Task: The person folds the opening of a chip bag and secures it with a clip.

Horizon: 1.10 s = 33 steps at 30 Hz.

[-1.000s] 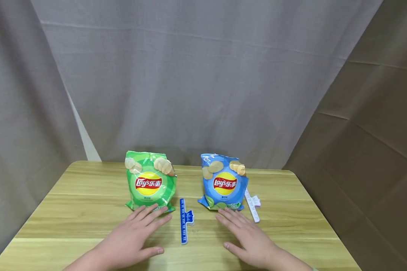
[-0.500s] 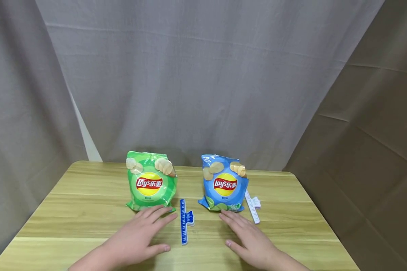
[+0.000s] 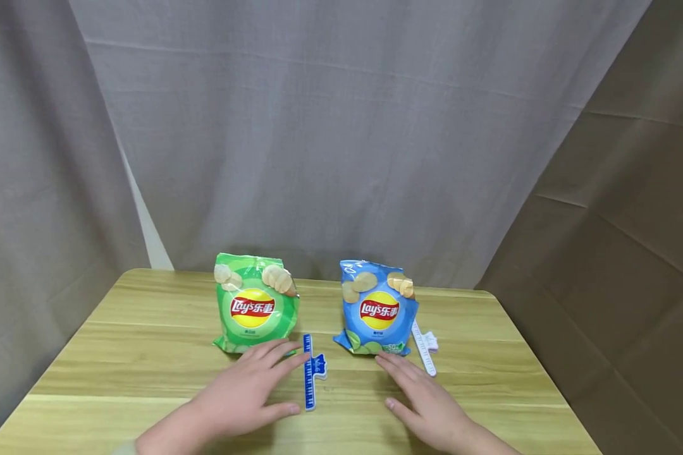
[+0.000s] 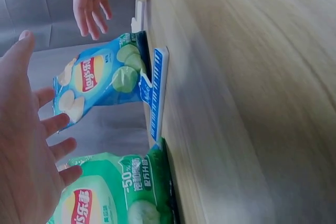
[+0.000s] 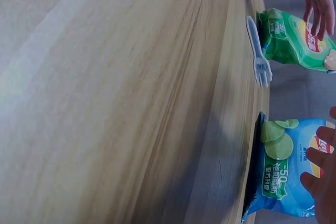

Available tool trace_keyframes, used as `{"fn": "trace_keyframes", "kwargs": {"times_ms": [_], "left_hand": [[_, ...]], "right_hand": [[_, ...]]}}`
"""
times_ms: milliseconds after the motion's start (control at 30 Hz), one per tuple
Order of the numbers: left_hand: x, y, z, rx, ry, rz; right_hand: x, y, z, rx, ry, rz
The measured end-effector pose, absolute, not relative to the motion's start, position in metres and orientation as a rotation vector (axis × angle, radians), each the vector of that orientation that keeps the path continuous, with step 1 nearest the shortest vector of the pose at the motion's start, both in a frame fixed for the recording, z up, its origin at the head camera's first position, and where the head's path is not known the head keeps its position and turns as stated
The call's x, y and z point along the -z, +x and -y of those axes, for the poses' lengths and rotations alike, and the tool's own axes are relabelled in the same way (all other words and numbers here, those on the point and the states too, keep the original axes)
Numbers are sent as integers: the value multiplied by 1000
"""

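A green bag of Lay's chips [image 3: 256,287] stands on the left of the wooden table, and a blue bag of Lay's chips [image 3: 377,335] stands on the right. Between them lies a blue sealing clip [image 3: 310,395] with a ruler-like edge. My left hand [image 3: 245,392] is held above the table, fingers spread, its fingertips overlapping the clip's edge in the head view. In the left wrist view the clip [image 4: 157,95] lies apart from that hand. My right hand [image 3: 427,404] hovers before the blue bag with relaxed fingers, holding nothing. A white clip [image 3: 424,354] lies partly behind the blue bag.
The wooden table [image 3: 119,354] has a grey curtain [image 3: 330,139] behind it. A darker brownish curtain [image 3: 615,253] hangs along the right side.
My left hand has moved right, from in front of the green bag toward the blue clip. My right hand has shifted slightly right. Bags and clips stay put; the head view has shifted a little.
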<state>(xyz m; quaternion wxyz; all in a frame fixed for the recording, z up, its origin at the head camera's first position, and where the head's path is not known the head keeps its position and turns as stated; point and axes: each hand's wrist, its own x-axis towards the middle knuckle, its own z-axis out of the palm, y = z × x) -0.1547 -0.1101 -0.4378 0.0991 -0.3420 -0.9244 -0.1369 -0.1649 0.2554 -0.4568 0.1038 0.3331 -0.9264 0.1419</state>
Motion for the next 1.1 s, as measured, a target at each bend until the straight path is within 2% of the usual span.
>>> {"fn": "trace_keyframes", "kwargs": {"times_ms": [400, 1100], "left_hand": [[433, -158, 98, 435, -1022, 2708], [425, -175, 59, 537, -913, 2697]], "right_hand": [[453, -168, -262, -424, 917, 2684], [449, -186, -268, -606, 483, 2797]]}}
